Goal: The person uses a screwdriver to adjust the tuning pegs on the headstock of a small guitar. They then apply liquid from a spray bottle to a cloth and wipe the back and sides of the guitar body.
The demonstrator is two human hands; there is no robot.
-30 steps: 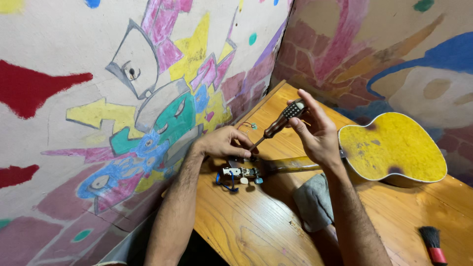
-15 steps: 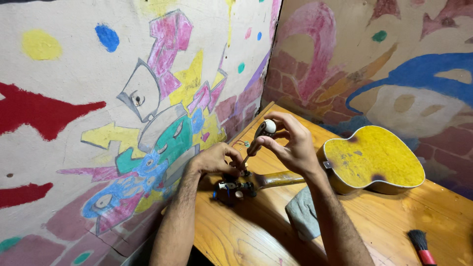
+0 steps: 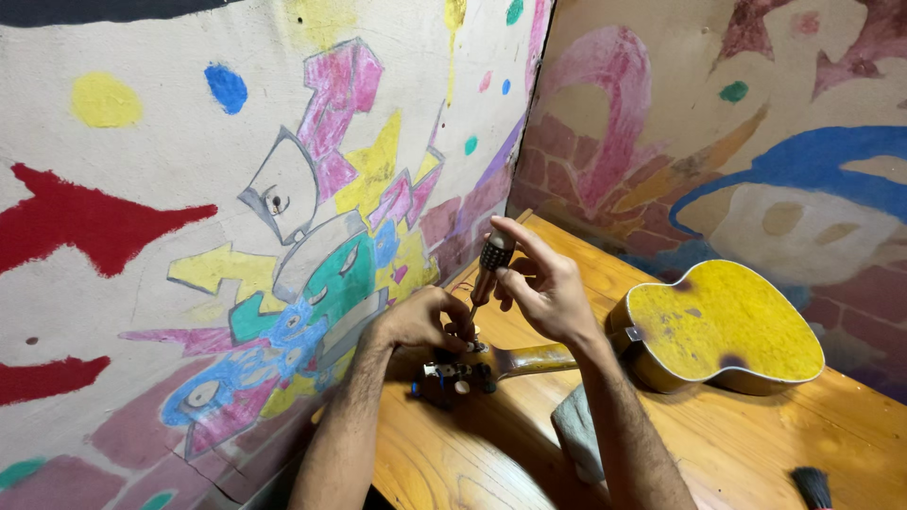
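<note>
A small yellow guitar point(image 3: 723, 326) lies face down on the wooden table point(image 3: 756, 444), its neck pointing left. My right hand point(image 3: 539, 283) grips a screwdriver point(image 3: 489, 264) with a dark knurled handle, held nearly upright with its tip down at the headstock point(image 3: 453, 376). My left hand point(image 3: 420, 321) rests on the headstock, fingers pinched by the screwdriver's tip among the tuning pegs. The tip itself is hidden by my fingers.
A grey cloth point(image 3: 578, 439) lies on the table under my right forearm. A brush point(image 3: 812, 488) with dark bristles shows at the lower right edge. Painted walls point(image 3: 236, 217) close in on the left and behind, meeting at a corner.
The screwdriver has swung from slanted to nearly upright over the headstock. My view has shifted, so the hands and guitar sit lower in the picture.
</note>
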